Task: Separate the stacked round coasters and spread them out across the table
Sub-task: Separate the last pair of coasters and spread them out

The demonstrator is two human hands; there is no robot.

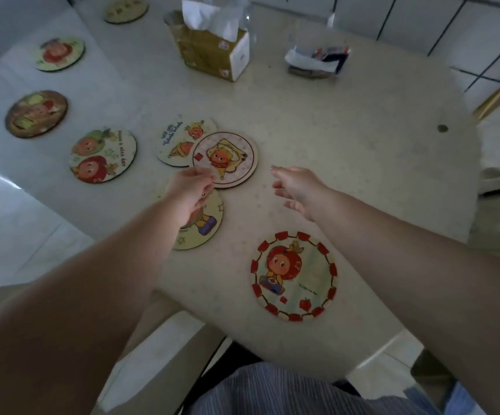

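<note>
left grip (196, 187) pinching near edge of pink-rimmed coaster (223, 158), which overlaps a lettered coaster (172, 142) beyond it | star coaster (209, 223) under left wrist | right grip (295, 188) spread loose above bench (347, 139), grasping nothing | red-bordered coaster (294, 275) nearer the body, apart
</note>
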